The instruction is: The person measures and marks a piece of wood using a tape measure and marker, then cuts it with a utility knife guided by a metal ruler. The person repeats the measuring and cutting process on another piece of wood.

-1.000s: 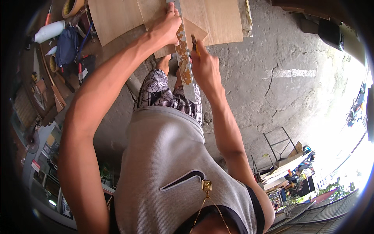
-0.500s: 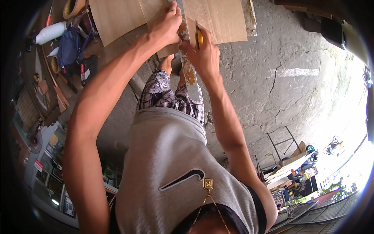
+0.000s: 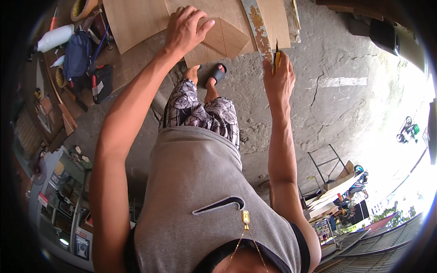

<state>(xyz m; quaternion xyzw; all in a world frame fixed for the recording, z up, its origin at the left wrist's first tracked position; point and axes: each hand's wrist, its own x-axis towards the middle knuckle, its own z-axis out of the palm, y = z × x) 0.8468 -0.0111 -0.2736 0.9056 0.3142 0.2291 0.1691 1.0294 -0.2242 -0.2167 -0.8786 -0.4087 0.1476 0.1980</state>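
My right hand (image 3: 279, 81) is closed around a yellow utility knife (image 3: 277, 60), its blade end pointing away from me. The same hand grips the near end of a long metal straightedge (image 3: 258, 27) with worn, rust-brown patches. That strip slants across the plywood sheet (image 3: 273, 18) on the right. My left hand (image 3: 184, 29) is open, thumb apart from the fingers, over the left edge of a small angled plywood piece (image 3: 227, 38). Whether its fingertips touch the wood I cannot tell. A line runs across that small piece.
Another plywood sheet (image 3: 136, 22) lies at the far left. Beyond my left arm are a white bottle (image 3: 55, 38), a dark blue bag (image 3: 78, 54) and a tape roll (image 3: 84, 8). Cracked concrete floor (image 3: 327, 104) stretches right. My sandalled foot (image 3: 219, 73) stands below the boards.
My right hand has moved right and nearer me, carrying the knife and the straightedge off the small plywood piece. The left hand has let go of the straightedge and shifted left.
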